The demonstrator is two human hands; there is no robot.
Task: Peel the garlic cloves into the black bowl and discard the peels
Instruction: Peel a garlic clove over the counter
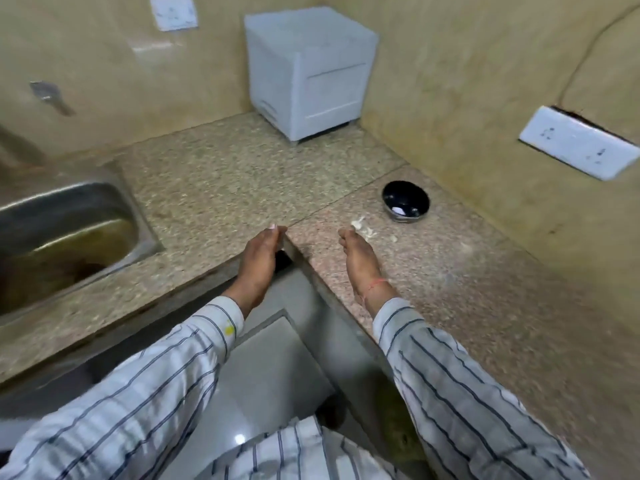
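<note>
A small black bowl (406, 201) stands on the speckled counter (450, 278) near the right wall, with something pale inside it. Pale garlic peels (362, 227) lie scattered on the counter just left of the bowl. My right hand (358, 258) lies edge-on on the counter with its fingers straight, the fingertips touching the peels. My left hand (259, 261) is held at the inner corner of the counter edge, fingers straight and together, cupped just below the rim. Neither hand holds anything that I can see.
A steel sink (62, 237) is set into the counter at the left. A white boxy appliance (308, 71) stands in the back corner. A white socket plate (578, 147) is on the right wall, another (173, 12) on the back wall.
</note>
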